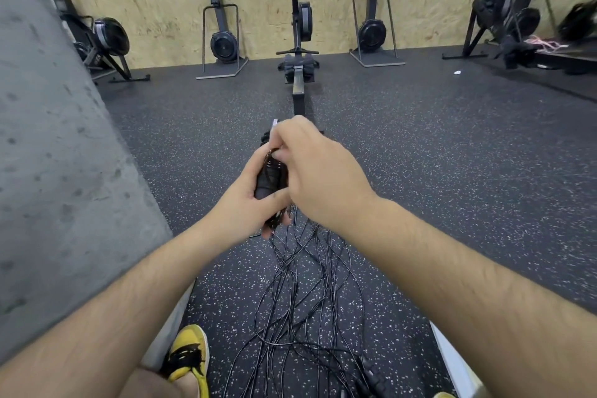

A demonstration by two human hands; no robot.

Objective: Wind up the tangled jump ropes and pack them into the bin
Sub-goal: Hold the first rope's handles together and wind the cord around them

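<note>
My left hand [245,200] grips a bundle of black jump rope handles [269,179] held upright at chest height. My right hand [318,171] is over the top of the bundle, its fingers pinching a thin cord at the upper end. From the bundle several thin black ropes [303,294] hang down and spread in a tangle across the speckled rubber floor between my feet. More black handles [371,375] lie at the tangle's lower right end. No bin is in view.
A grey concrete wall [58,171] stands close on the left. A rowing machine [298,68] lies straight ahead, with other black fitness machines along the wooden back wall. My yellow shoe [189,355] is at the bottom. A white edge [455,362] shows at the lower right.
</note>
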